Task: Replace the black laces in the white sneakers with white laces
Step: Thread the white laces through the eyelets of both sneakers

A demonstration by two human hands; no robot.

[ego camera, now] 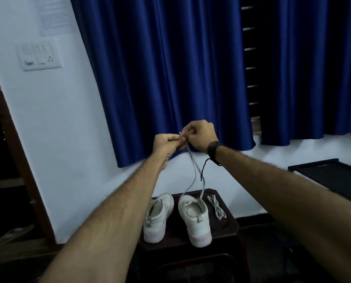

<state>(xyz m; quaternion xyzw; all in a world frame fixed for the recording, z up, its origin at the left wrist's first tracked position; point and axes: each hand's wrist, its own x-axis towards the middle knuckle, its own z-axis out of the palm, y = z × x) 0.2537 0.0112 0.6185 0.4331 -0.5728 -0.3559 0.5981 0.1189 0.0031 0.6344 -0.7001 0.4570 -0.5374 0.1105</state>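
Note:
Two white sneakers stand on a dark stool (221, 227), heels toward me: the left sneaker (158, 218) and the right sneaker (195, 219). A white lace (193, 162) rises in two strands from the right sneaker up to my hands, held high in front of the curtain. My left hand (166, 144) and my right hand (201, 135) both pinch the lace's two ends together, tips sticking up between the fingers. A second white lace (216, 207) lies bundled on the stool right of the shoes. A thin black cord (204, 168) dangles by my right wrist.
A blue curtain (170, 78) hangs over the white wall behind the stool. A dark table edge (329, 174) sits at the right. A wooden door frame (17, 160) and a switch panel (39, 56) are at the left.

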